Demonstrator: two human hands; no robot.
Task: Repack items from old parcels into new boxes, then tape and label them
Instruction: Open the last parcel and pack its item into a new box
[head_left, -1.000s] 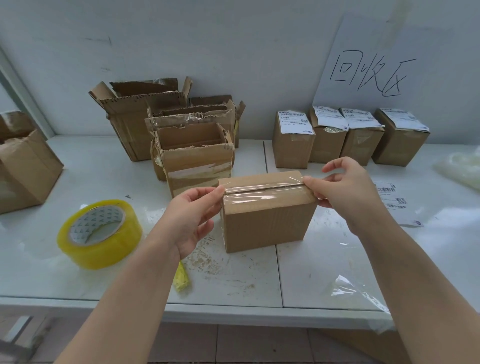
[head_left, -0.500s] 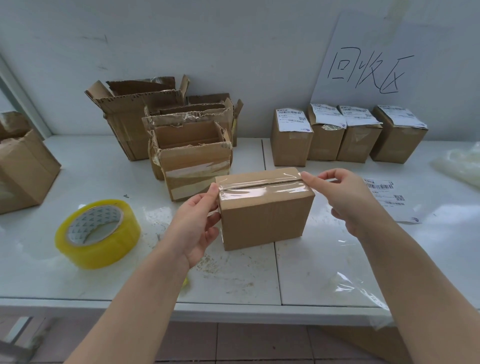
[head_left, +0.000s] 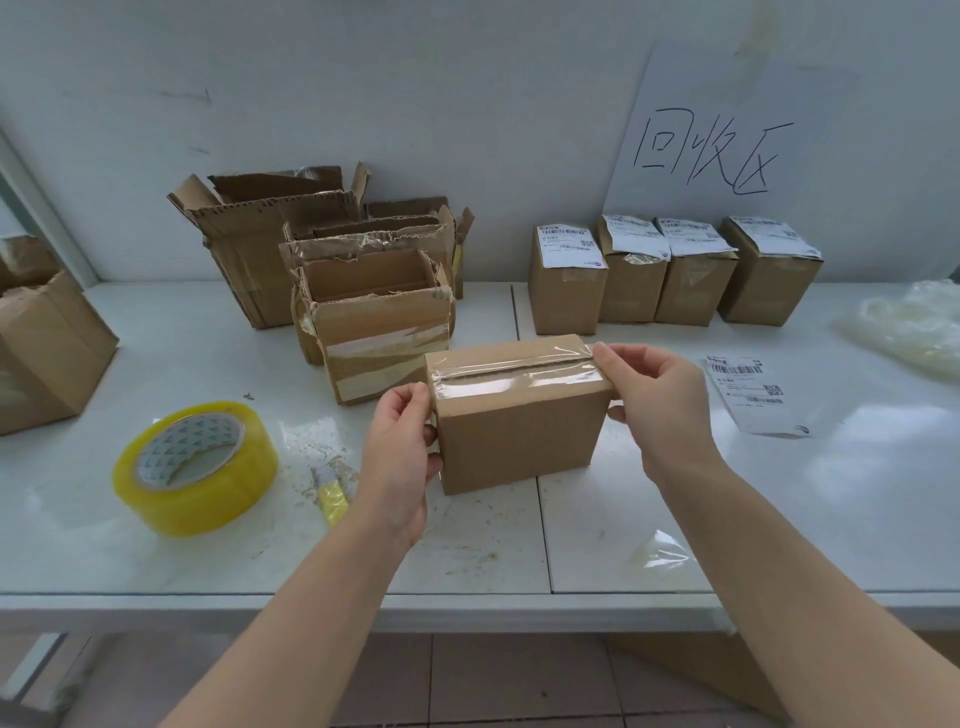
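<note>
The small box (head_left: 519, 431) is sitting on the white table (head_left: 156, 338) between the two hands. The left hand (head_left: 400, 452) is gripping its left end, fingers curled, thumb at the top edge beside the clear tape strip (head_left: 511, 371). The right hand (head_left: 660, 405) is pinching the strip's other end at the top right corner. A yellow tape roll (head_left: 195, 467) is lying left of the left hand, and a loose label (head_left: 753, 395) right of the right hand.
</note>
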